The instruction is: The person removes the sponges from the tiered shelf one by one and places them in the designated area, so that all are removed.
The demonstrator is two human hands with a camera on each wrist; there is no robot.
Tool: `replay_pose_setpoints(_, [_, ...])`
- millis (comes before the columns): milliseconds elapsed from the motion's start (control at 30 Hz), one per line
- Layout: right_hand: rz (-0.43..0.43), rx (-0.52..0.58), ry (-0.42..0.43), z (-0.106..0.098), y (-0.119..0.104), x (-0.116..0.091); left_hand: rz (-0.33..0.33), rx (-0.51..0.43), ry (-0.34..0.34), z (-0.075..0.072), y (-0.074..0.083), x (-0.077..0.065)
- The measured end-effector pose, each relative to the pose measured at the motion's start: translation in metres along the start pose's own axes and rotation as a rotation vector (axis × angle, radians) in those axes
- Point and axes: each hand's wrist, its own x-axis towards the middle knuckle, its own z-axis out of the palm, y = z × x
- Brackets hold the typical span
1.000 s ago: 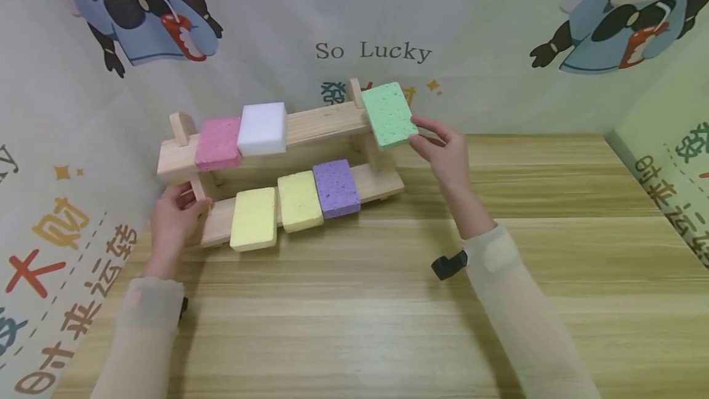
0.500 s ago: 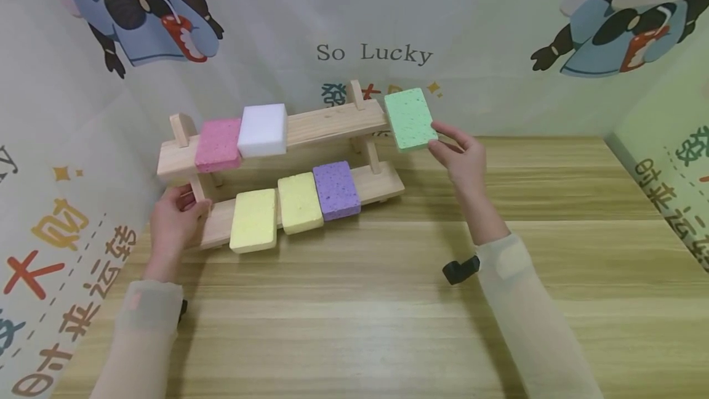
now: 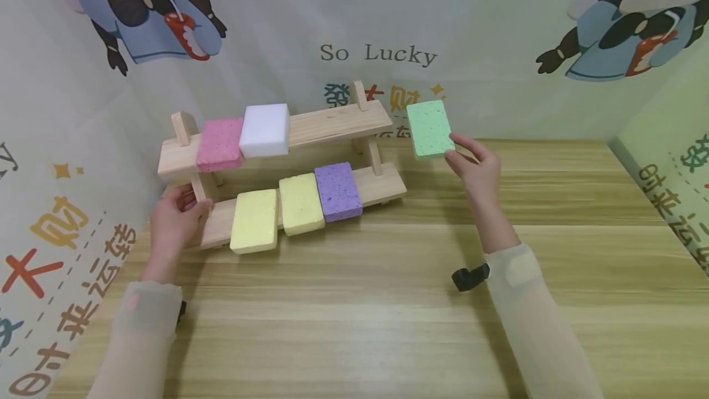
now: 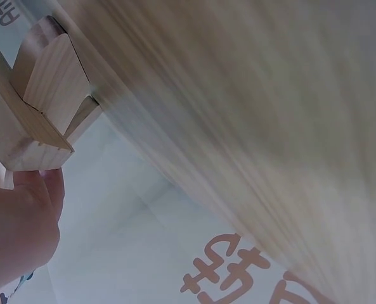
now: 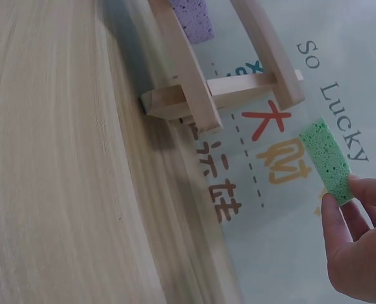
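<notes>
Right hand [image 3: 480, 174] pinched a green sponge [image 3: 430, 129] between its fingers [image 3: 468, 142], right of upper centre, left hand [image 3: 174, 220] gripped the wooden shelf [image 3: 338, 120] at left, where pink sponge [image 3: 220, 144], white block [image 3: 264, 130], yellow sponges [image 3: 253, 220] and purple sponge [image 3: 338, 192] rested, left fingers partly hidden.

five blocks [image 3: 338, 191] on rack [image 3: 338, 122] | sixth block [image 3: 430, 128] right of rack

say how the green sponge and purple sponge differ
The green sponge is in the grip of the right hand; the purple sponge rests on the lower shelf of the wooden rack. The green sponge is pale; the purple sponge is deeper in color. Both are rectangular, with pitted surfaces.
</notes>
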Motion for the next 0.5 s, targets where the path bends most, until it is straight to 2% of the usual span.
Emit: replay_pose_setpoints(500, [0.076, -0.088, 0.084, -0.015, 0.015, 0.007, 0.005, 0.009, 0.011, 0.0, 0.003, -0.003])
